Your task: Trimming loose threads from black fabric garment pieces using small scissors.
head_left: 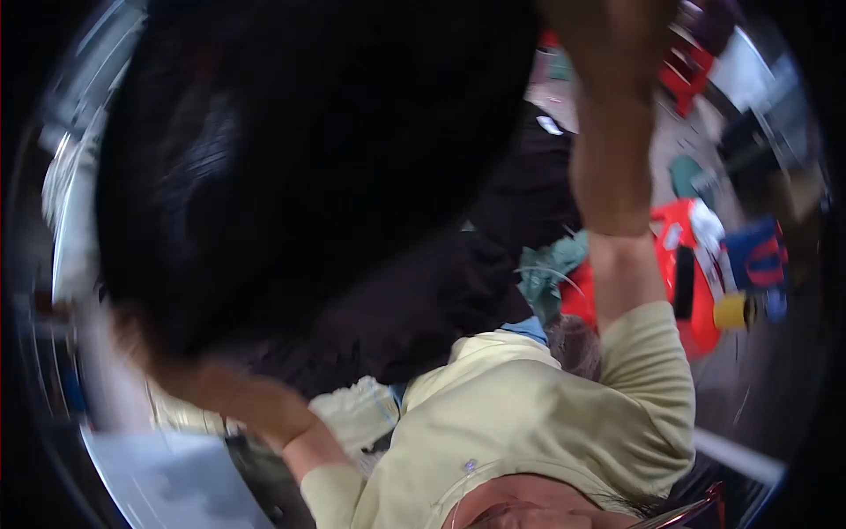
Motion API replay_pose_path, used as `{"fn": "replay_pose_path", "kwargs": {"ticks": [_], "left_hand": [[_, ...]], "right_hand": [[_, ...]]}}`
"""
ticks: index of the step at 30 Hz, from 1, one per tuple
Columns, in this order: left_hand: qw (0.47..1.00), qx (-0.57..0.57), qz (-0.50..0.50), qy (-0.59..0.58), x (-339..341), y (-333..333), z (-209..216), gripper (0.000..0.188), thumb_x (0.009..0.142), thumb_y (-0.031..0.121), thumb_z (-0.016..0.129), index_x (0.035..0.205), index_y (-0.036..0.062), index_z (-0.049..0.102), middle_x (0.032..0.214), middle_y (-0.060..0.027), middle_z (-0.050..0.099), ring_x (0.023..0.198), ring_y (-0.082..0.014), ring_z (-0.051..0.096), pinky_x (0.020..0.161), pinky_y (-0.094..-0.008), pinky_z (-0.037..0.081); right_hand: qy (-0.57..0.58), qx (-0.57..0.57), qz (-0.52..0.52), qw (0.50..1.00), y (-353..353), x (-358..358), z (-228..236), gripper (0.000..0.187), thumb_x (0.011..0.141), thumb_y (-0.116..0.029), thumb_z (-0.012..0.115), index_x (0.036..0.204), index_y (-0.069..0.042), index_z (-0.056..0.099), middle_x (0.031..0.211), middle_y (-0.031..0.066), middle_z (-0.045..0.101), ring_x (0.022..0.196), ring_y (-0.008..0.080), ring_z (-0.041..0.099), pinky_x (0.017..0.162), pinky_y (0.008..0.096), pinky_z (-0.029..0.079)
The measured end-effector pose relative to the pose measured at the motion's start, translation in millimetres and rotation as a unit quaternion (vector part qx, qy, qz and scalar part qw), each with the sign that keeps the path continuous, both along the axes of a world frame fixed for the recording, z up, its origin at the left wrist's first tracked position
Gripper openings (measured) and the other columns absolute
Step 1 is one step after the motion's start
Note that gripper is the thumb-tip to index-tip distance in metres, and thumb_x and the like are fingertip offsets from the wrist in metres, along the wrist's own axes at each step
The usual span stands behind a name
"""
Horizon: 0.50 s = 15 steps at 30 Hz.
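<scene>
A large black cloth (335, 132), blurred and very close, fills the upper left and middle of the head view. My left hand (176, 366) is closed at its lower left corner, its fingertips partly hidden behind the dark edge. Raised high on the right, my right hand (617, 123) reaches the cloth's upper right edge. Its fingers are smeared and run out at the top of the picture, so their grip is unclear. More dark fabric (397, 309) spreads below, in front of my cream top.
Right of my body sit a red bag or container (696, 309), crumpled green plastic (551, 273), a yellow cylindrical thing (733, 312) and a blue package (753, 256). A green slipper-like thing (685, 176) lies on the floor. A pale panel (176, 480) stands at lower left.
</scene>
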<state>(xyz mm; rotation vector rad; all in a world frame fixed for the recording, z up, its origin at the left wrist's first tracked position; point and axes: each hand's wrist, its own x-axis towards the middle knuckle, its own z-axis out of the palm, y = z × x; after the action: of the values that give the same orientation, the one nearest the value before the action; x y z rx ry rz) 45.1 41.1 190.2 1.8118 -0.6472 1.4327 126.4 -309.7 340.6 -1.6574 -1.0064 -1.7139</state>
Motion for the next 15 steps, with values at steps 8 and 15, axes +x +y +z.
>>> {"fn": "replay_pose_path", "kwargs": {"ticks": [8,15], "left_hand": [[0.839,-0.167,-0.112,0.506,-14.8,-67.3,17.2,0.03,0.089,0.025,0.063,0.109,0.0036,0.059,0.099,-0.0053,0.059,0.098,-0.0136,0.052,0.091,-0.03,0.041],[0.585,-0.336,-0.301,0.674,-2.9,-85.2,-176.7,0.018,0.09,0.014,0.066,0.096,-0.0022,0.067,0.098,-0.0073,0.069,0.089,-0.0164,0.064,0.082,-0.0285,0.051]], "right_hand": [[0.365,0.091,-0.136,0.916,-74.5,-40.5,-50.7,0.033,0.08,-0.033,0.066,0.065,-0.004,0.066,0.065,0.0121,0.063,0.06,0.0293,0.064,0.058,0.0414,0.05],[0.688,-0.002,-0.155,0.709,-70.6,-43.2,-292.8,0.033,0.083,-0.042,0.064,0.088,-0.009,0.063,0.093,0.0137,0.066,0.091,0.0331,0.064,0.077,0.0449,0.049]]}}
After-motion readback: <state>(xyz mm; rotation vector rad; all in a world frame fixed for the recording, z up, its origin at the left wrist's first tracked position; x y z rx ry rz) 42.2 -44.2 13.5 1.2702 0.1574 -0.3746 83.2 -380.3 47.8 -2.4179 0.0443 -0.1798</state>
